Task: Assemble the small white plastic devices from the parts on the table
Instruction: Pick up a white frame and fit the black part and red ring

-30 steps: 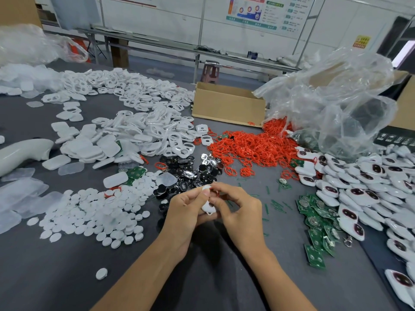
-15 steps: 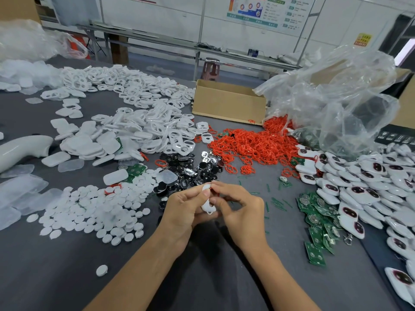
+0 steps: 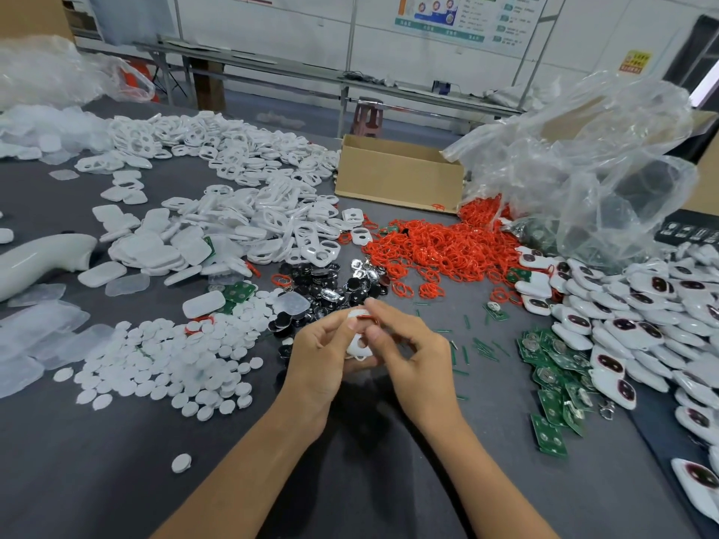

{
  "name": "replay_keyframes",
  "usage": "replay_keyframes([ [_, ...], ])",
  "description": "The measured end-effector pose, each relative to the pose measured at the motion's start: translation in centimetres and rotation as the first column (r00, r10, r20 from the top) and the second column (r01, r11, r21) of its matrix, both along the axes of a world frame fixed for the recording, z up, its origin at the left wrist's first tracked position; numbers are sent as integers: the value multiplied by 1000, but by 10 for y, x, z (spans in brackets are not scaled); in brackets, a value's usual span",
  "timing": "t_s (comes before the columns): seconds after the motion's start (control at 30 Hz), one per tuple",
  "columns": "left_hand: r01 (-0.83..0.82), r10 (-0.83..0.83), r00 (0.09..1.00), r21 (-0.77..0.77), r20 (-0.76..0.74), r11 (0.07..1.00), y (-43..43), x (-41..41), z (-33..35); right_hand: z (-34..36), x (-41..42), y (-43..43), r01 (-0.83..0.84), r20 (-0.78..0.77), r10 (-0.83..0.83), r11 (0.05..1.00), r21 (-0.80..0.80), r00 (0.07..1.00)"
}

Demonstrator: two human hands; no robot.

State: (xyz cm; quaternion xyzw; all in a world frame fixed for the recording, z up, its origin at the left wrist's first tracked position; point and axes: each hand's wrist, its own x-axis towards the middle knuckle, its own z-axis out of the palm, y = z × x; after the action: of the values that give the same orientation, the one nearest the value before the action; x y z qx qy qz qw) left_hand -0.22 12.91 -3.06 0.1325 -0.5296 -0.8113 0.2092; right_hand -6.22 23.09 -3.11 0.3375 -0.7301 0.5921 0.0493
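A worker's left hand grips a small white housing while the right hand pinches a red ring at its top end, the hands close together over the grey table. White discs lie at 9 o'clock and green circuit boards at 3. Beyond, black-and-silver inserts at 12, loose red rings at 1 and white frames at 11 suggest much work left. Finished units heaped at 2 show many done.

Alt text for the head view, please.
A left hand and right hand hold a small white shell with a red ring above a grey table. Around them lie heaps of white discs, red rings, green circuit boards and white devices.
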Motion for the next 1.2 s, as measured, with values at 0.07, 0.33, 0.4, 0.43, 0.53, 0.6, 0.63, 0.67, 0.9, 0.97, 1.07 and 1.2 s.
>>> replay_keyframes([
  [0.07, 22, -23, 1000, -80, -19, 997, 2, 0, 0, 3, -2, 0, -22, 156, 29, 999, -44, 987],
  [0.33, 7, -31, 995, -243, -97, 970, 6, 1, -2, 13, -6, 7, -177, 394, 271, 950, -258, 878],
  [0.4, 2, -28, 994, -247, -101, 969, 7, 2, -1, 13, -5, 7, -152, 367, 240, 956, -251, 899],
  [0.43, 2, -26, 995, -242, -98, 970, 8, 2, -1, 12, -4, 7, -128, 356, 212, 961, -246, 910],
  [0.53, 25, -43, 995, -197, -88, 980, 9, 1, 0, 10, -2, 4, -48, 317, 113, 978, -205, 942],
  [0.6, 62, -79, 993, -187, -87, 980, 9, 2, 1, 10, -1, 2, -9, 313, 72, 980, -197, 947],
  [0.63, 75, -93, 992, -188, -87, 979, 9, 2, 0, 11, -1, 2, 0, 313, 61, 981, -192, 948],
  [0.67, 79, -96, 992, -187, -86, 979, 9, 2, 0, 11, -1, 2, -1, 314, 59, 983, -182, 948],
  [0.9, 3, -10, 998, -129, -55, 992, 7, 1, -5, 9, 1, -1, -135, 374, 163, 986, -101, 913],
  [0.97, 3, -8, 999, -125, -41, 992, 9, 1, -6, 8, 1, -2, -112, 355, 129, 991, -68, 926],
  [1.07, 5, -8, 1000, -103, -30, 995, 11, 0, -6, 6, -1, -3, -70, 368, 92, 995, -72, 925],
  [1.2, 4, -6, 1000, -73, -19, 997, 9, 0, -4, 6, -2, -3, -92, 371, 124, 991, -102, 920],
])
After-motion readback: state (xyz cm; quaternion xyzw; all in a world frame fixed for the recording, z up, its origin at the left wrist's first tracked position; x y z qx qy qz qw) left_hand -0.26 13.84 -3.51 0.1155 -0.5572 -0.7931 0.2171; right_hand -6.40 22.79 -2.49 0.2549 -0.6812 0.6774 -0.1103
